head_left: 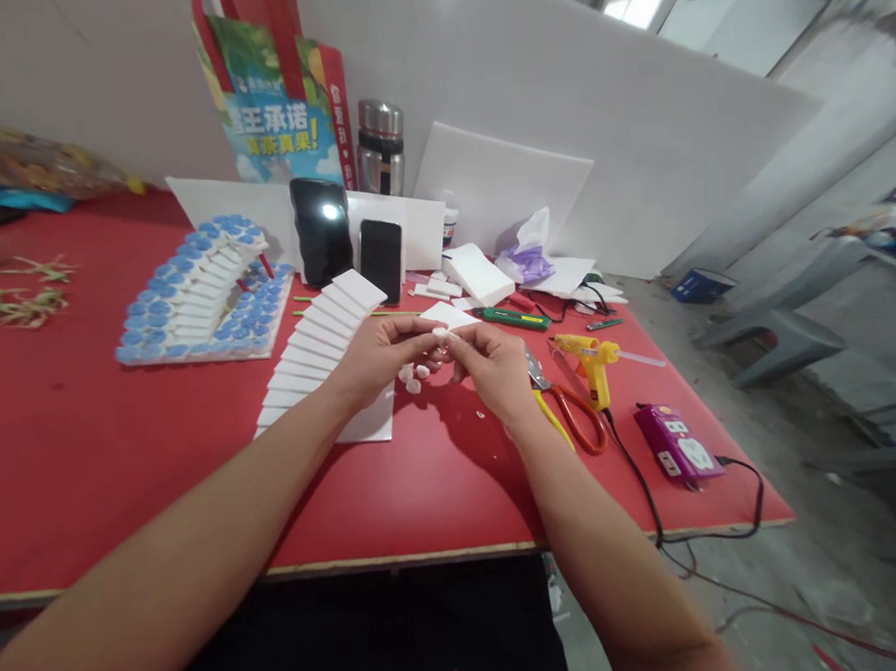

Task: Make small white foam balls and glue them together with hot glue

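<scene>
Between the fingertips of both hands is a small white foam piece (441,334). My left hand (385,354) pinches it from the left, and my right hand (492,361) closes on it from the right. Just below the fingers, several small white rounded bits (412,377) lie on the red table (419,507). Left of my left hand, a white stepped stair piece (306,353) fans out over a white board. Farther left stands a finished-looking curved stair model (197,289) edged with blue and white rounded pieces.
Right of my hands lie scissors or pliers with red and yellow handles (584,423), a yellow glue gun (594,363) and a purple power socket (679,444) with cords. Behind are a green cutter (514,318), two phones (381,261), a steel flask (381,149) and a bag (278,114).
</scene>
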The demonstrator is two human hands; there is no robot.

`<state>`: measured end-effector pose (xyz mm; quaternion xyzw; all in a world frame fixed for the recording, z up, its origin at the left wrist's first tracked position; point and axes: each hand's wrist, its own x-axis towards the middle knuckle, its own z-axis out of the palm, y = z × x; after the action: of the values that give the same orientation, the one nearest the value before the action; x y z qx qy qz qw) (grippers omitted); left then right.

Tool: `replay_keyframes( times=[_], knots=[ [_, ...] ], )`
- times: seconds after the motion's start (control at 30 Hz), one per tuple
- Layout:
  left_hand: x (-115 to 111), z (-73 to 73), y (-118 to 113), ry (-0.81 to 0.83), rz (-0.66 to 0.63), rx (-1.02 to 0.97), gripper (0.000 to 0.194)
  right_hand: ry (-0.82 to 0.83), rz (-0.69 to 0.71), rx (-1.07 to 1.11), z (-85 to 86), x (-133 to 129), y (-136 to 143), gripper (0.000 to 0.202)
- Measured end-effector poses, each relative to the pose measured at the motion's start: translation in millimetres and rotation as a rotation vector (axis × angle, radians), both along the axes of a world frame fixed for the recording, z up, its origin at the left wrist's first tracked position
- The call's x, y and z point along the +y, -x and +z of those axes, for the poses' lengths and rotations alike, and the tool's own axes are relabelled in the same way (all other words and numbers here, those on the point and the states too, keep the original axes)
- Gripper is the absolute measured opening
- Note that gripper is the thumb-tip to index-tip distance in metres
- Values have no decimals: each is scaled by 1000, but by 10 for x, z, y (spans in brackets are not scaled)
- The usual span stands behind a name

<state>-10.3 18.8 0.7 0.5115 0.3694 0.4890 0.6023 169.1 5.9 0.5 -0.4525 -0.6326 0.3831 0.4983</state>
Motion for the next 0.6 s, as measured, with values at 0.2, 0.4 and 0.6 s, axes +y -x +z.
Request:
replay_keyframes(
  times=[0.2,0.4,0.6],
  knots=[
    [-9,23,-4,14,35,85,29,93,-42,6,12,6,-8,27],
    [-76,47,-70,-52,95,170,24,-102,-99,-194,29,-64,15,20],
    [-135,14,-130,-120,191,209,23,-463,-239,-520,-74,-60,54,19]
  ],
)
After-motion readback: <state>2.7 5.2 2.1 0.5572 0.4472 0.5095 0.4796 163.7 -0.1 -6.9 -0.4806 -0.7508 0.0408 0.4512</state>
